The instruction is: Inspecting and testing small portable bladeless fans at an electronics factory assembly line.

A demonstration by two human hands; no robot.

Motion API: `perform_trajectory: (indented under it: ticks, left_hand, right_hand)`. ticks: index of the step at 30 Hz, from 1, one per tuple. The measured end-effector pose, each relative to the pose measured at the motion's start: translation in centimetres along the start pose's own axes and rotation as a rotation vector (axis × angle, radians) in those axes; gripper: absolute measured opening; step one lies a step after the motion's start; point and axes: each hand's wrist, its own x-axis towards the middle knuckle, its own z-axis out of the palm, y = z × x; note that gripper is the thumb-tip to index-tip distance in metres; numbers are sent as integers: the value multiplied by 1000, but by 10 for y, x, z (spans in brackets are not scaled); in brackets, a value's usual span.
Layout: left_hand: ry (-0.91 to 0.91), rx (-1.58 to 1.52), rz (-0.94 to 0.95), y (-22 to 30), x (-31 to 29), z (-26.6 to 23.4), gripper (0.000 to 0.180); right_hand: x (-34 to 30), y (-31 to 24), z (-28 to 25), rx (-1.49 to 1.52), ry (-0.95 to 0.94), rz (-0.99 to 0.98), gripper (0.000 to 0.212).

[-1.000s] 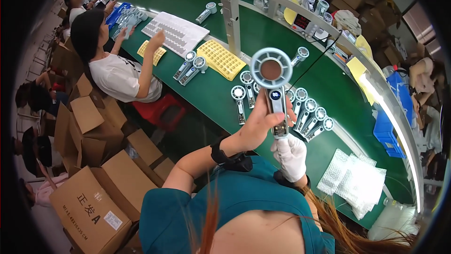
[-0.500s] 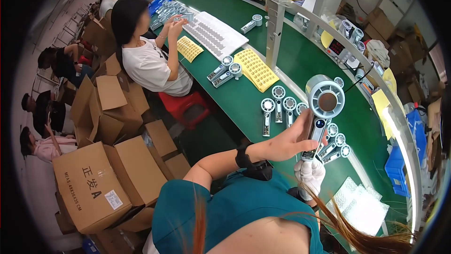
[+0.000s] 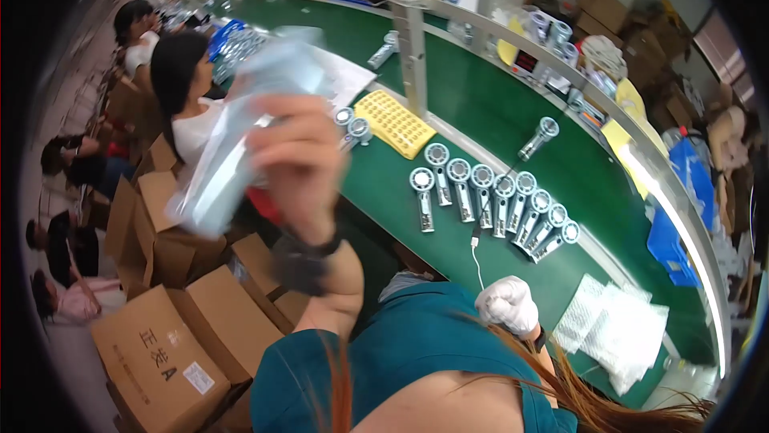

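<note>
My left hand, bare with a black band at the wrist, is raised at the left, its fingers wrapped round a pale blue handheld fan smeared by motion. Over the table's near edge, my right hand is closed in a white glove. A thin white cable runs out of this glove up to a small plug lying by the fans. Ahead of the glove, a curved row of several handheld fans rests on the green table, their handles showing bare inner parts.
A single fan lies farther back. Bubble-wrap bags are at the right, a yellow sheet of round pieces by the metal post. A co-worker sits at the left. Open cardboard boxes stand beside me; a blue bin is far right.
My left hand has swung up and left with the fan, away from my right hand. The gloved hand, earlier at the fan's handle, is now apart from it with the cable. My view has shifted.
</note>
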Motion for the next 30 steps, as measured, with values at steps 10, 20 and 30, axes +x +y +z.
perform_trajectory:
  ticks: [10,20,30]
  left_hand:
    - [-785,1945,171,-2,-13,91,31]
    - [534,1273,16,114,-53,-65,48]
    - [1290,1854,-380,230,-110,-210,48]
  right_hand:
    - [-6,25,-15,272,318,182,31]
    - [2,43,-20,178,521,155,34]
    - [-10,23,-50,96,936,91,33]
